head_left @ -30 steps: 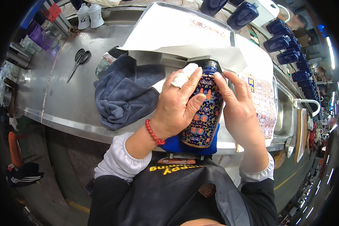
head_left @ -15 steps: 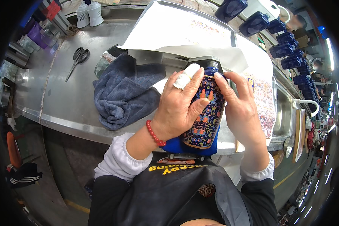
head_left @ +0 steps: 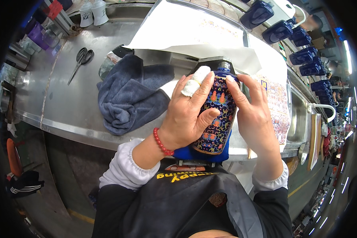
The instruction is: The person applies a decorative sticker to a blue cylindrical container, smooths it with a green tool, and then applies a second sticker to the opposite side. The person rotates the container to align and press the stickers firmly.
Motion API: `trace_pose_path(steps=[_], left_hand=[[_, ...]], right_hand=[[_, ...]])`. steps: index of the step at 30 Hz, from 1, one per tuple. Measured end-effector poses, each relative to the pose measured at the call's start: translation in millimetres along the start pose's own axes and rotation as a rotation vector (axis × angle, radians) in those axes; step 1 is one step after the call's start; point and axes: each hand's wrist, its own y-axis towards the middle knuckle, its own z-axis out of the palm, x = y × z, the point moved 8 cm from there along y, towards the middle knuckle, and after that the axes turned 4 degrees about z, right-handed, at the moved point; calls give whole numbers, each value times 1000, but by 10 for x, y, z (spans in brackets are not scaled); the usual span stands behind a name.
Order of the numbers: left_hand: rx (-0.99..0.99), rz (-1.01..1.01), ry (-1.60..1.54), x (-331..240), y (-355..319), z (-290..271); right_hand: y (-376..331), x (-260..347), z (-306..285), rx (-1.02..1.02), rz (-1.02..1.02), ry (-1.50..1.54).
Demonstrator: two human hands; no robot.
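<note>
A dark blue bottle (head_left: 218, 119) with a many-coloured flower pattern lies lengthwise in front of me, its base resting on a blue pad (head_left: 204, 154) at the steel bench's near edge. My left hand (head_left: 188, 115) lies flat over its left side; one finger wears a white bandage and the wrist a red bead bracelet. My right hand (head_left: 252, 115) grips the bottle's right side, fingertips near the neck. The bottle's mouth points away from me.
A crumpled grey-blue towel (head_left: 129, 97) lies left of the bottle. Black scissors (head_left: 81, 59) rest further left on the steel bench (head_left: 51, 99). White paper sheets (head_left: 194, 31) cover the far side. A row of dark blue boxes (head_left: 301, 39) and a sink (head_left: 297, 119) are at right.
Both hands stay on the bottle; the left fingers have shifted slightly over its patterned side. Nothing else has moved.
</note>
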Motion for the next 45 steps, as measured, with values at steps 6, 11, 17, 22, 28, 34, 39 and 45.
trace_pose_path(steps=[6,11,17,22,28,34,39,45], left_hand=[[50,26,151,-30,-61,22],[80,17,183,-49,-66,-9],[134,80,182,-198,-127,-9],[114,91,187,-266,-274,-49],[109,-68,157,-118,-473,-53],[185,-48,155,-117,-444,75],[203,-23,229,-160,-392,71],[207,7,280,-187,-364,68]], right_hand=[[-47,14,13,10,-8,-14],[-58,0,22,-14,-38,-39],[-100,-94,-72,-137,-34,14],[0,-64,-219,-133,-1,61],[-114,479,-261,135,-459,178],[-242,138,-23,-20,-53,-16],[-431,95,188,83,8,-108],[-394,118,138,46,-29,-87]])
